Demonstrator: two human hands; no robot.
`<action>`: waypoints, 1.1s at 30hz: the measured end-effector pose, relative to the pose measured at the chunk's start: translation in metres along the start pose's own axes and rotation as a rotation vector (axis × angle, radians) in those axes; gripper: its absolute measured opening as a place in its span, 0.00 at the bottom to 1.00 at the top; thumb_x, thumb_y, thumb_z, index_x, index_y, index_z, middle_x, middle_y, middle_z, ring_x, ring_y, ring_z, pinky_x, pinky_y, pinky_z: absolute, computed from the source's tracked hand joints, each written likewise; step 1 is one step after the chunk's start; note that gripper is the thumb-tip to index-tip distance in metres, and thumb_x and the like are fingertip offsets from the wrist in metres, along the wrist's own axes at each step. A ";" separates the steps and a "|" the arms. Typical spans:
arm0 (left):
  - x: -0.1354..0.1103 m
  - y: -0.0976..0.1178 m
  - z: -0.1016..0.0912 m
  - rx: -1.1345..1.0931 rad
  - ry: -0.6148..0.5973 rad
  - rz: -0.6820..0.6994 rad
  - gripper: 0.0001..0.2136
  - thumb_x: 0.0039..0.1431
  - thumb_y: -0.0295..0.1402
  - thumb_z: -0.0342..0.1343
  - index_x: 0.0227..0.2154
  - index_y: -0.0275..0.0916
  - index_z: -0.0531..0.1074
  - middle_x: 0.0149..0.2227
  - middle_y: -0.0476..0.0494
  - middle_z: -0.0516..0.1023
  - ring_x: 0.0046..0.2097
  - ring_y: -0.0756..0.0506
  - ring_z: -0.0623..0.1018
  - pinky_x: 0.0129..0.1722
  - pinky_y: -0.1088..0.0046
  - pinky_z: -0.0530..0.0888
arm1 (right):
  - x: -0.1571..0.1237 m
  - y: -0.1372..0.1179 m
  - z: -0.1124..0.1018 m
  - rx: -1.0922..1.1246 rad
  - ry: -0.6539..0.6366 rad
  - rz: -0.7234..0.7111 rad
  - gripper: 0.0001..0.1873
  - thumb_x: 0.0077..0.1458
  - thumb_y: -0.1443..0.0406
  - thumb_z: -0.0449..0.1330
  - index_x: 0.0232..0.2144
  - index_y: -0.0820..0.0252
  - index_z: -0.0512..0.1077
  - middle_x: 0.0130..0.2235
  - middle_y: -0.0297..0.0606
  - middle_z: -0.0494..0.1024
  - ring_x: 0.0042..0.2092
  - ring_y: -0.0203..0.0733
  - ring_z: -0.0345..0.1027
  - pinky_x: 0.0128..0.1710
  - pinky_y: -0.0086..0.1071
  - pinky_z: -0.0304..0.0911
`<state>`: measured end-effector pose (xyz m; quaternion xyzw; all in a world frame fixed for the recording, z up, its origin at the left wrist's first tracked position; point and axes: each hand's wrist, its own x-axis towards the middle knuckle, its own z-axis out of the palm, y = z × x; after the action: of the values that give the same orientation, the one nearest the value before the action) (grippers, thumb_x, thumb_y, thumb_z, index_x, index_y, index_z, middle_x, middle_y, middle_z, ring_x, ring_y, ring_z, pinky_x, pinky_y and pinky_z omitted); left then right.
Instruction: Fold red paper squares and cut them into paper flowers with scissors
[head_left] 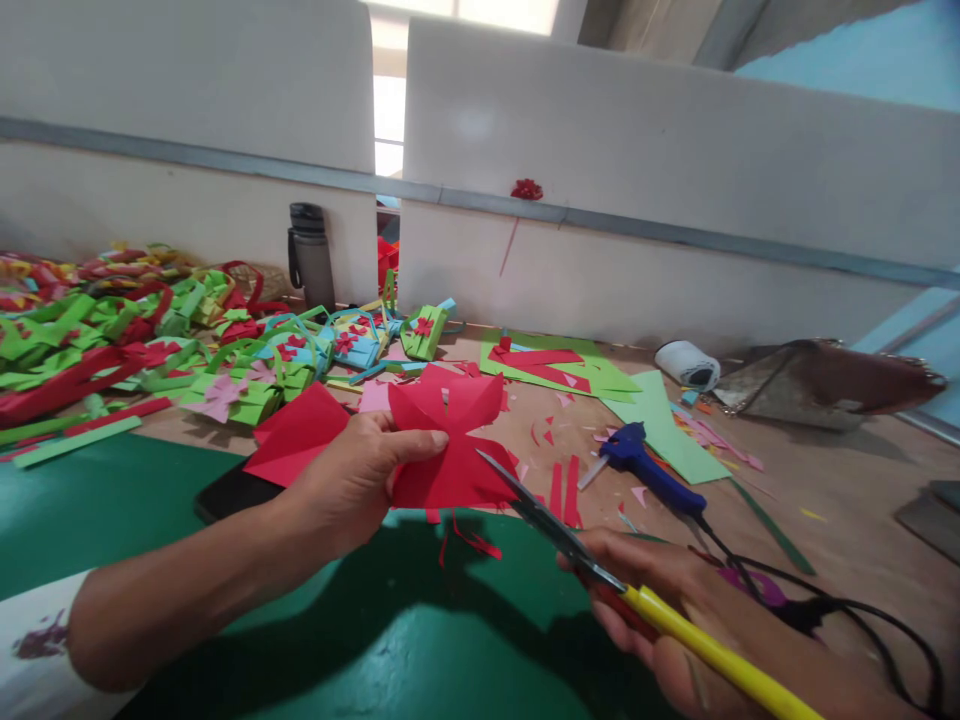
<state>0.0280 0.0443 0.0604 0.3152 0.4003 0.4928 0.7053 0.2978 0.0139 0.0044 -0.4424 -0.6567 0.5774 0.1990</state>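
My left hand [360,465] pinches a red paper flower [457,475] between thumb and fingers. The paper has rounded petals with slits between them. In my right hand [675,610] is a pair of scissors [551,525]; a long yellow handle part shows, with some red under it. The blade tips are at the flower's right side, by the slit between two petals. Behind my left hand lies more red paper [300,435], partly over a dark flat object [240,490]. Thin red paper scraps [476,543] are below the flower.
Small green and blue paper bags [352,345] with flowers pile up at the left. A dark bottle [310,255] stands behind. To the right are a blue glue gun [649,465] with a cord, green paper sheets [671,430], a white roll [686,365] and a brown bag [825,380].
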 end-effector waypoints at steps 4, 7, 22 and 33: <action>0.000 0.000 0.001 0.001 0.025 0.011 0.05 0.49 0.19 0.57 0.29 0.31 0.75 0.27 0.38 0.81 0.28 0.43 0.81 0.30 0.67 0.79 | -0.002 -0.022 0.003 -0.198 0.072 -0.049 0.15 0.53 0.52 0.57 0.33 0.57 0.73 0.25 0.34 0.68 0.28 0.38 0.62 0.26 0.28 0.62; 0.001 -0.002 0.000 -0.019 0.033 0.023 0.05 0.48 0.19 0.58 0.27 0.33 0.74 0.25 0.41 0.81 0.26 0.45 0.80 0.29 0.69 0.79 | -0.004 -0.042 0.004 -0.435 0.118 -0.075 0.07 0.48 0.63 0.59 0.31 0.58 0.75 0.29 0.37 0.73 0.28 0.41 0.63 0.26 0.30 0.62; 0.001 -0.002 0.002 -0.076 0.038 0.014 0.06 0.46 0.19 0.60 0.23 0.35 0.71 0.19 0.49 0.77 0.22 0.47 0.78 0.23 0.73 0.76 | -0.006 -0.049 -0.001 -0.314 -0.030 -0.016 0.13 0.46 0.55 0.63 0.31 0.56 0.70 0.22 0.27 0.62 0.22 0.32 0.51 0.20 0.25 0.51; -0.003 -0.001 0.008 -0.054 0.045 -0.006 0.06 0.45 0.19 0.60 0.27 0.32 0.74 0.24 0.41 0.80 0.26 0.44 0.80 0.29 0.68 0.78 | -0.013 -0.015 -0.010 -0.528 0.153 -0.068 0.26 0.46 0.67 0.64 0.50 0.55 0.71 0.39 0.42 0.80 0.35 0.50 0.75 0.34 0.35 0.72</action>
<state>0.0347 0.0410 0.0643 0.2837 0.4036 0.5085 0.7058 0.3072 0.0105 0.0238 -0.4988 -0.7821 0.3442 0.1450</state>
